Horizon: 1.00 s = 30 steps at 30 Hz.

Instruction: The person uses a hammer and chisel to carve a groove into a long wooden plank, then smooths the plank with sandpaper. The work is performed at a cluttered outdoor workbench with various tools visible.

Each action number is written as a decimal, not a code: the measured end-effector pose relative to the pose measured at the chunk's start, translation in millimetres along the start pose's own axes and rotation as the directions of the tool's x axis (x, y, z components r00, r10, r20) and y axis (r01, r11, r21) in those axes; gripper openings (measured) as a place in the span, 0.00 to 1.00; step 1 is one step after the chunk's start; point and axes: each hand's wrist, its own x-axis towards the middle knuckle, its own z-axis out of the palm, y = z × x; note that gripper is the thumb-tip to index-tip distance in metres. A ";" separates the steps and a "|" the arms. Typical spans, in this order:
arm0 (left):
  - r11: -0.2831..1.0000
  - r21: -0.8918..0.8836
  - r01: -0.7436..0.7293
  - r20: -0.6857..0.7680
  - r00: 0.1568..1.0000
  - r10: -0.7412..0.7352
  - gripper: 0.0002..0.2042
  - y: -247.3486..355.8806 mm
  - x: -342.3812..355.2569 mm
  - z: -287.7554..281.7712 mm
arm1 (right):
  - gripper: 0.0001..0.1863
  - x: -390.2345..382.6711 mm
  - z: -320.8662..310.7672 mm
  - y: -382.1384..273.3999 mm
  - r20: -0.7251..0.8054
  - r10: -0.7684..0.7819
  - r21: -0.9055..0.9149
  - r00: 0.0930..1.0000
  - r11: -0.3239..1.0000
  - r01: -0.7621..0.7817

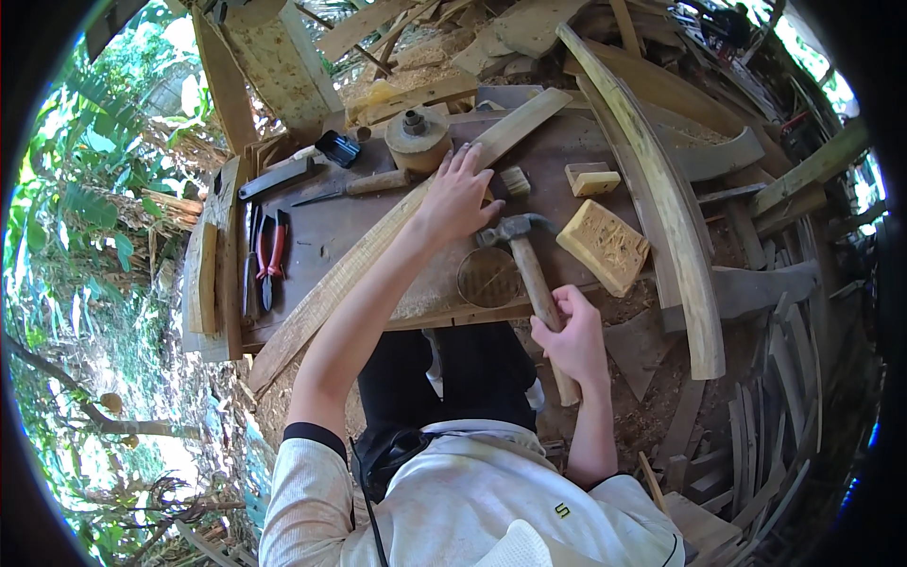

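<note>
My right hand (574,335) is closed round the wooden handle of a hammer (536,274). Its metal head points away from me, close to the fingers of my left hand (458,194). That left hand lies on a long wooden strip (354,274), fingers stretched out over it. The strip slants across the workbench (416,307) from near left to far right, its near end jutting past the edge. Just right of the strip sits a small brush-like block (515,181). Beneath the hammer head is a round dark disc (489,277) on the bench.
Red-handled pliers (271,255), a wooden-handled pointed tool (354,185) and a round wooden pot with a cap (417,142) occupy the left side. To the right are a yellowish wood block (603,246), a small notched block (592,179) and a long curved pole (661,189). Scrap boards surround the bench.
</note>
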 end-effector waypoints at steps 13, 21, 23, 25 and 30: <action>0.944 -0.221 -0.246 -0.297 0.939 0.175 0.25 18.9 18.8 0.6 | 0.22 -24.6 1.6 26.3 -0.051 -0.347 0.156 0.936 0.923 0.351; 0.967 -0.132 -0.218 -0.023 0.976 0.217 0.29 59.4 4.0 -3.1 | 0.23 -65.9 -20.9 36.7 -0.121 -0.226 0.259 0.967 0.933 0.251; 0.976 -0.042 -0.215 -0.094 0.973 0.210 0.28 53.0 -5.1 5.2 | 0.22 -67.6 -25.0 31.0 -0.001 -0.190 0.372 0.982 0.911 0.177; 0.989 -0.014 -0.145 -0.075 0.987 0.143 0.29 54.5 -8.6 8.0 | 0.23 -69.6 -29.5 25.5 0.113 -0.159 0.436 0.981 0.895 0.095; 0.993 -0.111 -0.048 -0.273 0.962 0.016 0.27 55.5 -21.9 3.6 | 0.24 -65.4 -16.1 44.6 0.128 -0.177 0.586 0.976 0.808 0.069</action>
